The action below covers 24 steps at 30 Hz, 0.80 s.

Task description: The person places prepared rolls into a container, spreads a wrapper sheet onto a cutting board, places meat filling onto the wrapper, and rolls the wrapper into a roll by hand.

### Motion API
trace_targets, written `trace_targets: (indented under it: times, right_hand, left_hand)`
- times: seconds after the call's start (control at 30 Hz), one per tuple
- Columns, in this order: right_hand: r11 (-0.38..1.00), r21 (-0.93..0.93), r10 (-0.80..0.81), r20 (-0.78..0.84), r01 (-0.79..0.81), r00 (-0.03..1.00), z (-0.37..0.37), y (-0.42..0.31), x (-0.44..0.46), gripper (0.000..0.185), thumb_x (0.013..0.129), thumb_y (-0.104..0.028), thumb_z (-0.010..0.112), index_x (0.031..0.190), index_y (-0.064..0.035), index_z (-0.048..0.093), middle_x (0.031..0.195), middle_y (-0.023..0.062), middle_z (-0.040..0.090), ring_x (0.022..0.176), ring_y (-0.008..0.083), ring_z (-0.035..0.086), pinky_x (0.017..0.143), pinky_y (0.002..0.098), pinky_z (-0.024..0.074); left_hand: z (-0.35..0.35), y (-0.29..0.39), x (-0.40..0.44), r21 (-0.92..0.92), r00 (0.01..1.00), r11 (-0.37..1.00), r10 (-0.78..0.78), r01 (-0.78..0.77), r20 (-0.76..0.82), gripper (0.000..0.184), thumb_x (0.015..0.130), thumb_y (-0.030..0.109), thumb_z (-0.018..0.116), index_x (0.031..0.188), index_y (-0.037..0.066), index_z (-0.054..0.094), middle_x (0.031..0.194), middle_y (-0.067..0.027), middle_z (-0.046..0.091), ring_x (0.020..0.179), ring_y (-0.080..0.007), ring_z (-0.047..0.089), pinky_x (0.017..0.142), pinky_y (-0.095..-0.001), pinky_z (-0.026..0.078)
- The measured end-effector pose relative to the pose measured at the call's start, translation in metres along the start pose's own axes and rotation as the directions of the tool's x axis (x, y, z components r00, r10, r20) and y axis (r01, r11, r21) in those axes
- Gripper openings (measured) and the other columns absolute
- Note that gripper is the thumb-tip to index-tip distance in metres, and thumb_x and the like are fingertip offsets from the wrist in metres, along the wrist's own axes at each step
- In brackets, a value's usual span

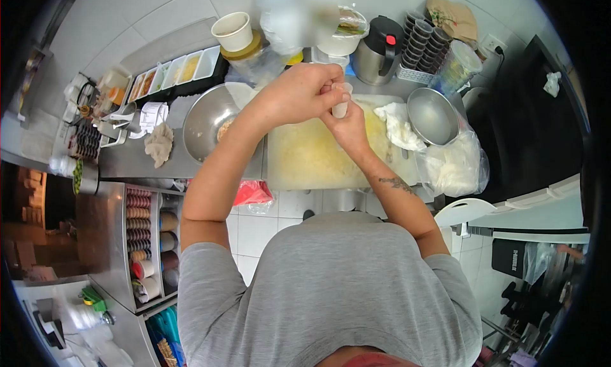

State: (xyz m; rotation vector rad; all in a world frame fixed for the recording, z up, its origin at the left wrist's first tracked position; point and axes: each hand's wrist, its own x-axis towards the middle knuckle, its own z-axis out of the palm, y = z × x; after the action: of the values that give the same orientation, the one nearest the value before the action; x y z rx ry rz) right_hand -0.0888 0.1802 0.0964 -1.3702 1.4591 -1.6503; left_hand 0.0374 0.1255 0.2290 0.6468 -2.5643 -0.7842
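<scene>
Both my hands meet above the far part of a yellowish cutting board (pixel 305 157). My left hand (pixel 305 93) comes in from the left, with its fingers closed on the upper part of a small whitish translucent cup (pixel 341 105). Below it, my right hand (pixel 349 126) wraps round the lower part of the same cup. The cup's contents cannot be made out. Left of the board stands a large steel bowl (pixel 200 135) with a little pinkish food inside. A crumpled white cloth (pixel 401 126) lies on the board's right side.
A round steel pan (pixel 433 116) and a plastic bag (pixel 455 166) are at the right. Behind stand a steel jug (pixel 377 52), stacked dark cups (pixel 423 42) and a white tub (pixel 232 31). Ingredient trays (pixel 168 74) sit at the back left, a beige cloth (pixel 159 144) nearer.
</scene>
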Motion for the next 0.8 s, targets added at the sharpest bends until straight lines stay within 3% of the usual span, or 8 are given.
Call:
trace_targets:
  times: [0.27,0.47,0.57,0.67,0.73,0.8]
  right_hand:
    - [0.992,0.115,0.061,-0.007,-0.06,0.998,-0.001,-0.02,0.001,0.022,0.083,-0.013,0.072,0.097,0.0015,0.065,0.083,0.0047,0.068,0.079,0.0083,0.061,0.07,0.0269,0.0496]
    - [0.967,0.252,0.043,0.005,-0.043,0.999,0.001,-0.039,0.0,0.017,0.083,-0.007,0.07,0.097,0.0015,0.065,0.09,0.0038,0.068,0.084,0.0082,0.06,0.074,0.025,0.0489]
    - [0.971,0.231,0.047,0.037,-0.054,0.998,-0.002,-0.048,0.0,0.015,0.082,-0.006,0.07,0.094,0.0013,0.065,0.089,0.0035,0.067,0.083,0.0078,0.06,0.073,0.024,0.0484]
    - [0.979,0.15,0.115,0.133,-0.135,0.984,-0.015,-0.05,-0.003,0.014,0.081,-0.009,0.07,0.09,0.0007,0.065,0.082,0.0025,0.066,0.075,0.007,0.059,0.065,0.0236,0.0477]
    - [0.964,0.135,0.197,0.213,-0.229,0.957,-0.023,-0.048,-0.001,0.014,0.08,-0.011,0.07,0.087,-0.0002,0.065,0.076,0.0017,0.065,0.068,0.0066,0.058,0.059,0.024,0.047]
    - [0.974,0.096,0.18,0.21,-0.203,0.961,-0.03,-0.055,-0.004,0.015,0.08,-0.013,0.07,0.084,-0.0006,0.064,0.07,0.0011,0.063,0.062,0.0067,0.057,0.054,0.0247,0.0457]
  left_hand:
    - [0.012,-0.008,0.004,-0.137,1.0,0.991,-0.012,0.01,-0.01,0.019,0.086,0.018,0.066,0.091,0.001,0.061,0.066,-0.0018,0.055,0.062,-0.0128,0.049,0.059,-0.0293,0.042]
    - [0.002,-0.004,0.006,-0.166,0.994,0.986,0.016,0.002,0.108,0.016,0.086,0.017,0.064,0.087,0.002,0.059,0.067,-0.0024,0.054,0.062,-0.0124,0.048,0.058,-0.0296,0.041]
    - [-0.003,0.002,0.007,-0.116,0.993,0.993,0.023,-0.009,0.116,0.016,0.082,0.015,0.064,0.085,0.0,0.062,0.072,-0.0147,0.064,0.066,-0.0282,0.062,0.063,-0.0369,0.048]
    - [-0.004,0.005,0.008,-0.065,0.988,0.997,0.039,-0.029,0.151,0.015,0.082,0.015,0.062,0.085,0.0,0.061,0.073,-0.0159,0.065,0.068,-0.0299,0.063,0.064,-0.0383,0.049]
    - [0.003,0.009,0.009,-0.054,0.99,0.998,0.049,-0.042,0.132,0.013,0.083,0.014,0.062,0.083,0.001,0.058,0.064,-0.0105,0.056,0.06,-0.0225,0.052,0.058,-0.0346,0.043]
    - [0.008,0.014,0.009,-0.045,0.991,0.998,0.051,-0.046,0.125,0.013,0.083,0.013,0.062,0.082,0.002,0.056,0.06,-0.0082,0.051,0.056,-0.0192,0.047,0.055,-0.0328,0.04]
